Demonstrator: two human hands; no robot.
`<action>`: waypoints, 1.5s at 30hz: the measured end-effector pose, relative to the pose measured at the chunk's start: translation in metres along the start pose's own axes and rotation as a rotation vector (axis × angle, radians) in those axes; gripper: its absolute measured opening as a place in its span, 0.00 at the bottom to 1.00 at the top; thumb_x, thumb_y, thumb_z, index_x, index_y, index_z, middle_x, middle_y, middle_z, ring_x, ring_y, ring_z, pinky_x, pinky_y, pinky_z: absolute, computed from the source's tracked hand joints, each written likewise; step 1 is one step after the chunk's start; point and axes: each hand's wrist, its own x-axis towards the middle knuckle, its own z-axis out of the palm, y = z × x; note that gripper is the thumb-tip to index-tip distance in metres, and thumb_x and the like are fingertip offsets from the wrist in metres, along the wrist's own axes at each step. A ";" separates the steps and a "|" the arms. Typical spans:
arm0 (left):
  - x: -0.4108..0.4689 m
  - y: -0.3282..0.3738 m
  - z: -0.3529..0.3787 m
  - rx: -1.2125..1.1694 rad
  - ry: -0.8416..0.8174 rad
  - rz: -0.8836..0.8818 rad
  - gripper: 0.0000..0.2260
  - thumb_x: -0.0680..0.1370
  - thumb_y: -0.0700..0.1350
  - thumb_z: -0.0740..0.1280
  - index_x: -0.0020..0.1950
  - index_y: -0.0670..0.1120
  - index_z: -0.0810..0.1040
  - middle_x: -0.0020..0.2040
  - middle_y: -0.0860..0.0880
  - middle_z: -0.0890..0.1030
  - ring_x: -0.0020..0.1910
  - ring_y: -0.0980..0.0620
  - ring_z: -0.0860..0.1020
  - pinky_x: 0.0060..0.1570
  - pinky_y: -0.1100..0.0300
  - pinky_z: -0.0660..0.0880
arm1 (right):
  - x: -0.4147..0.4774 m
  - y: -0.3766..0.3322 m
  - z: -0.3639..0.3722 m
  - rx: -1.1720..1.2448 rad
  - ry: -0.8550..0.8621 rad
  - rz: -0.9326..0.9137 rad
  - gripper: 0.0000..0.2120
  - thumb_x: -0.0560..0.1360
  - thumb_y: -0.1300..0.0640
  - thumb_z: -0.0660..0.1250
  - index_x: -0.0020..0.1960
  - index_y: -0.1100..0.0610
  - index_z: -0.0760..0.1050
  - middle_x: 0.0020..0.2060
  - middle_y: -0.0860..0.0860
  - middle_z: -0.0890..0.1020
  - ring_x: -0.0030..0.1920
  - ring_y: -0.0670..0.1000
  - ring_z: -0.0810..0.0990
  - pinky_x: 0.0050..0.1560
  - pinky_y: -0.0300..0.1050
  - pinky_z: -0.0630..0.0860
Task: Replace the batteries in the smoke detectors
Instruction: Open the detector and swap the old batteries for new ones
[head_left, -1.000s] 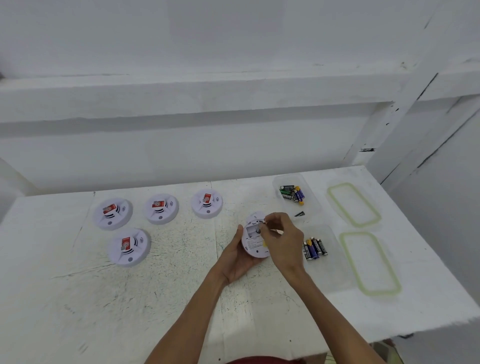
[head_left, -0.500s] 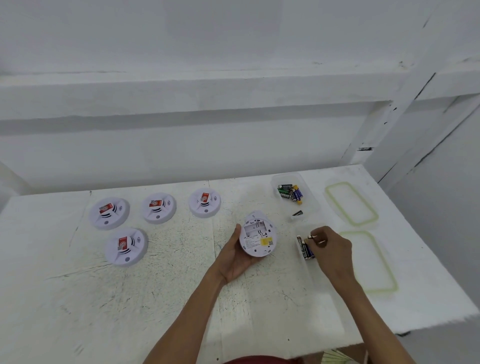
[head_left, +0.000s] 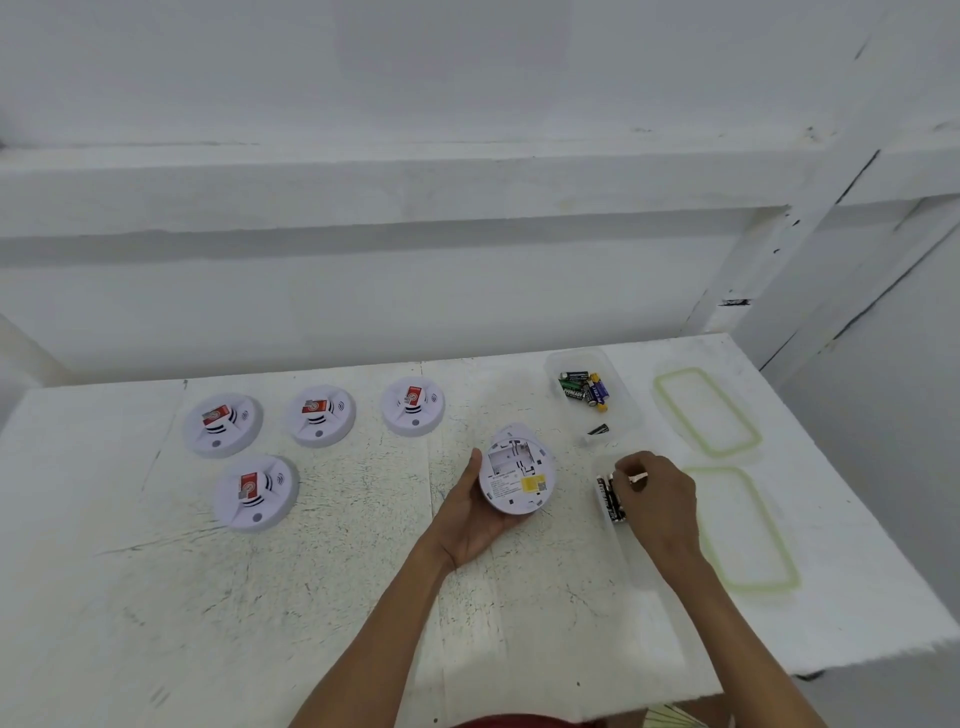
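Left hand grips the upturned detector; right hand curls over batteries, its grip hidden.

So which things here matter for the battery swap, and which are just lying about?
In use: upturned white round smoke detector in the left hand; black batteries in the near clear plastic tub under the right hand; mixed batteries in the far clear tub; four more white round detectors.
Lying about: two clear lids with green rims.

Bright, even light; slight blur, wide-angle edge bending.
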 end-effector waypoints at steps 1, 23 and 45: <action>0.000 0.000 0.000 0.000 0.011 0.002 0.29 0.83 0.60 0.56 0.77 0.43 0.70 0.74 0.37 0.74 0.72 0.37 0.75 0.70 0.41 0.74 | 0.002 -0.003 -0.001 -0.001 0.013 -0.006 0.04 0.75 0.62 0.69 0.46 0.53 0.80 0.42 0.48 0.82 0.37 0.47 0.80 0.40 0.40 0.73; 0.000 0.001 0.001 -0.053 -0.019 0.014 0.30 0.83 0.60 0.55 0.79 0.43 0.67 0.76 0.38 0.72 0.73 0.39 0.74 0.67 0.44 0.76 | 0.149 -0.034 0.030 -0.714 -0.627 -0.187 0.12 0.72 0.60 0.73 0.54 0.50 0.81 0.56 0.53 0.78 0.51 0.54 0.80 0.43 0.44 0.77; 0.001 0.002 0.002 -0.050 -0.017 0.020 0.30 0.83 0.60 0.57 0.78 0.42 0.68 0.76 0.37 0.72 0.73 0.38 0.74 0.67 0.43 0.76 | 0.093 -0.062 0.021 0.148 -0.116 -0.134 0.12 0.77 0.60 0.70 0.60 0.55 0.78 0.40 0.50 0.84 0.36 0.43 0.80 0.35 0.24 0.72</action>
